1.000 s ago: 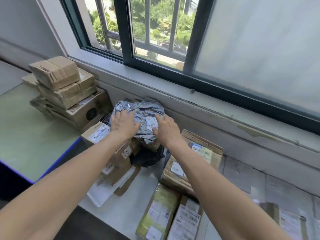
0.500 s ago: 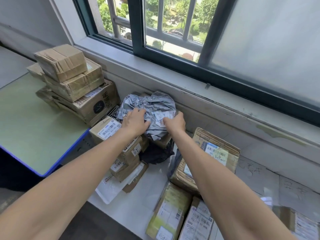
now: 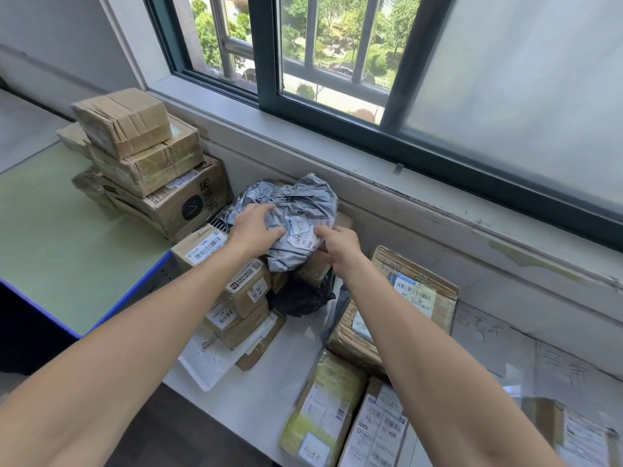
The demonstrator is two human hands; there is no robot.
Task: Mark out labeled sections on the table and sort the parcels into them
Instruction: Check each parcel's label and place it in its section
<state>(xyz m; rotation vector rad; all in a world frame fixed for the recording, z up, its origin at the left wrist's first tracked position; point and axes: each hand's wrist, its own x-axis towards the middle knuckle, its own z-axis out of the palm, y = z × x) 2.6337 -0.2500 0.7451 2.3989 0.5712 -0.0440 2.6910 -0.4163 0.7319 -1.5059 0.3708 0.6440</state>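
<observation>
Now both hands have gone from lying flat on the grey mailer [image 3: 296, 203] to taking hold of it. A second ago the palms were spread across its top. The left hand [image 3: 254, 227] now has its fingers curled and dug into the mailer's left side. The right hand [image 3: 338, 246] grips the near right edge with the thumb on the white shipping label and the other fingers tucked under, mostly hidden.

The mailer itself has not shifted. It sits on top of the box pile [image 3: 242, 291] at the far left corner of the white table [image 3: 290, 372], against the wall under the window and above a black bag [image 3: 300, 298].

Judgement: the grasp is set and the lift comes next. The thumb on the label suggests the label is being checked to choose a section. The handwritten sheets [image 3: 485, 332] along the table's far edge to the right look like the marked sections, and the mailer is well apart from them. The mailer is soft and crinkly, so it will probably sag when lifted.
</observation>
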